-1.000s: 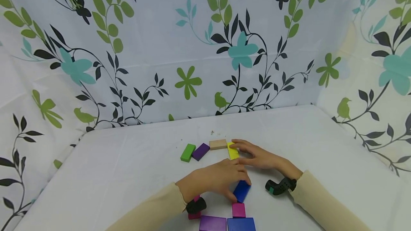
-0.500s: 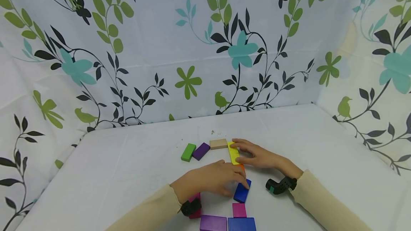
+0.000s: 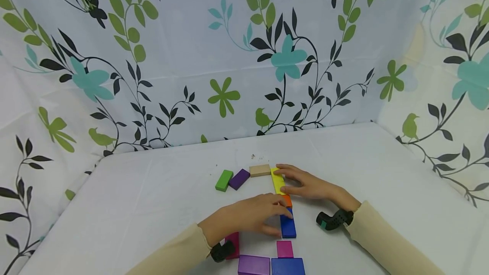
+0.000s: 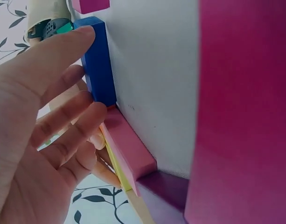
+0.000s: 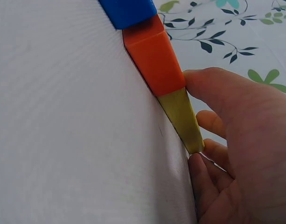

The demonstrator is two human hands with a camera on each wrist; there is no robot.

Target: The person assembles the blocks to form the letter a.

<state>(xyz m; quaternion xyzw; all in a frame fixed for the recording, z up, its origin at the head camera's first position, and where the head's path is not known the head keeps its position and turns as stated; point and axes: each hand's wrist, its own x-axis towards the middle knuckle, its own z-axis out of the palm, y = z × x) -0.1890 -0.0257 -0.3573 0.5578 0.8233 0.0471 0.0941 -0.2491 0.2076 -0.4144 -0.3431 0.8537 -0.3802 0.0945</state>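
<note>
My left hand (image 3: 248, 215) reaches over a blue block (image 3: 288, 228), its fingertips at the far end and its thumb by the near left side. In the left wrist view that thumb lies against one end of the block and the fingers line its outer side. An orange block (image 3: 287, 200) sits just beyond the blue one, partly covered by the left fingers. My right hand (image 3: 307, 185) holds a yellow block (image 3: 277, 183), thumb at its near end and fingers at its far end. In the right wrist view, blue, orange and yellow blocks form one line.
Tan (image 3: 259, 170), dark purple (image 3: 239, 179) and green (image 3: 224, 180) blocks curve leftward from the yellow one. Nearer lie small pink (image 3: 284, 249), large blue (image 3: 288, 266), lilac (image 3: 254, 265) and crimson (image 3: 234, 245) blocks. A patterned cloth (image 3: 172, 54) hangs behind.
The blue block has turned from slanted to nearly straight and slid up to the orange block. My left hand moved slightly left, uncovering the orange block. The right hand stays almost still.
</note>
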